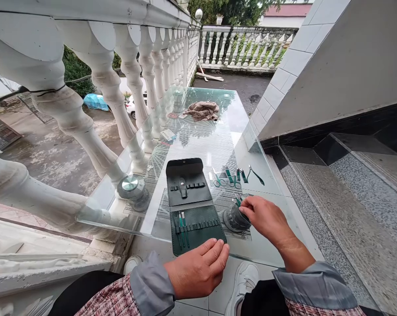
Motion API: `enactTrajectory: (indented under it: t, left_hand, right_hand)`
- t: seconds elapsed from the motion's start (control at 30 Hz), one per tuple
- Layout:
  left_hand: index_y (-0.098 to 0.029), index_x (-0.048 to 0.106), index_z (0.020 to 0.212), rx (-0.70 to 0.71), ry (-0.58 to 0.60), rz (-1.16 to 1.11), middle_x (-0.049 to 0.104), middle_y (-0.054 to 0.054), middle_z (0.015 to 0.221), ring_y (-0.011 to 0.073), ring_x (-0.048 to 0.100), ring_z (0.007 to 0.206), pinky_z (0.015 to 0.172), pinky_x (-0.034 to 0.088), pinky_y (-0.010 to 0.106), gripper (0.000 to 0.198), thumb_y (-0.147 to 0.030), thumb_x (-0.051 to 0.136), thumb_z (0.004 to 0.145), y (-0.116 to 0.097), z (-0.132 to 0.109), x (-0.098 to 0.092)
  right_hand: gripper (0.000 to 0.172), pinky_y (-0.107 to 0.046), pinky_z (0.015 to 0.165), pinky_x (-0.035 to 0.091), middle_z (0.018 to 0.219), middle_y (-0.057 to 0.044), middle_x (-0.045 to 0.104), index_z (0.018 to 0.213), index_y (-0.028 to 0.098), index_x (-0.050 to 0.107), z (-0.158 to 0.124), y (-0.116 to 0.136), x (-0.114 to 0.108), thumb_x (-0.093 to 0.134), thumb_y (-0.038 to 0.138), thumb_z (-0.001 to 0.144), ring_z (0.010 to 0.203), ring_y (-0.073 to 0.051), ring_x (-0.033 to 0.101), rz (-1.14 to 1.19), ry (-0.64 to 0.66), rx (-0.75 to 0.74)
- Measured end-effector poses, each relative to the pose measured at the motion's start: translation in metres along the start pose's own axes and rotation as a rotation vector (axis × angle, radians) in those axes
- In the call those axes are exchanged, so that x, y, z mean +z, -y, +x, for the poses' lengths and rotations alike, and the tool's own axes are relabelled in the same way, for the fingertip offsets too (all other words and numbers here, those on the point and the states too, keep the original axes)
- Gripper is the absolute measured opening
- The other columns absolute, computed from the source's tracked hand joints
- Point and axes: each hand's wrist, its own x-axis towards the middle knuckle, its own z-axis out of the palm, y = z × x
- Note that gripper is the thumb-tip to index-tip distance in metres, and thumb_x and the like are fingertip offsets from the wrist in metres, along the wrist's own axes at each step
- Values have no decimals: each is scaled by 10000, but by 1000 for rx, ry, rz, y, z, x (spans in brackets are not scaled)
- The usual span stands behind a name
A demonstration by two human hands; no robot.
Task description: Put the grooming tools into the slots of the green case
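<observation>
A dark green manicure case (188,200) lies unfolded on the glass table, a few slim green tools (182,228) held in the loops of its lower panel. My left hand (200,268) is at the case's near right corner, fingers stretched out and holding nothing. To the right of the case, my right hand (266,217) has its thumb and fingers closed at a small bunch of green-handled manicure tools (238,200); how many it grips is hidden. Beyond them are green scissors (219,181), nail clippers (228,174) and cuticle nippers (256,175) in a loose row.
The glass table (214,145) rests on round supports, one with a metal cap (130,183). A crumpled brown cloth (202,110) and a small card (168,134) lie farther back. A white balustrade (102,79) runs along the left; stone steps (359,188) rise at right.
</observation>
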Motion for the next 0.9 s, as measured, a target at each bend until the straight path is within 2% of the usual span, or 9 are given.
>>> enactTrajectory:
  t: [0.17,0.43,0.6,0.77,0.9]
  left_hand:
    - [-75,641,1038,-12,1,4,556,167,1225,273,537,1124,990,423,411,274,-202,446,893,0,1,0]
    - [-77,653,1019,-10,-12,2,564,164,1212,274,542,1116,978,430,411,271,-196,445,891,0,1,1]
    - [-78,654,1027,-11,-4,10,565,162,1208,278,546,1103,973,428,419,285,-193,431,892,-2,1,1]
    - [-59,643,1066,-4,1,13,553,167,1217,276,543,1095,973,420,418,327,-194,395,902,-3,0,2]
    - [-41,628,1093,-10,25,14,543,181,1222,271,539,1095,972,415,417,347,-195,379,905,-3,0,2]
  right_hand:
    - [159,-261,550,270,782,-5,627,673,221,578,-2,4,0,501,265,804,661,-145,518,-71,38,35]
    - [161,-267,560,262,841,-21,605,734,214,549,-3,7,-3,434,235,844,725,-161,539,-168,137,6]
    - [151,-276,572,273,853,-31,596,748,214,510,-5,8,0,402,235,852,765,-183,545,-198,137,-14]
    - [139,-288,582,303,816,-28,602,765,220,469,-7,7,5,364,248,851,730,-190,548,-120,79,-15]
    - [150,-304,628,358,849,-39,637,836,224,531,-5,7,8,395,279,803,767,-206,573,81,14,0]
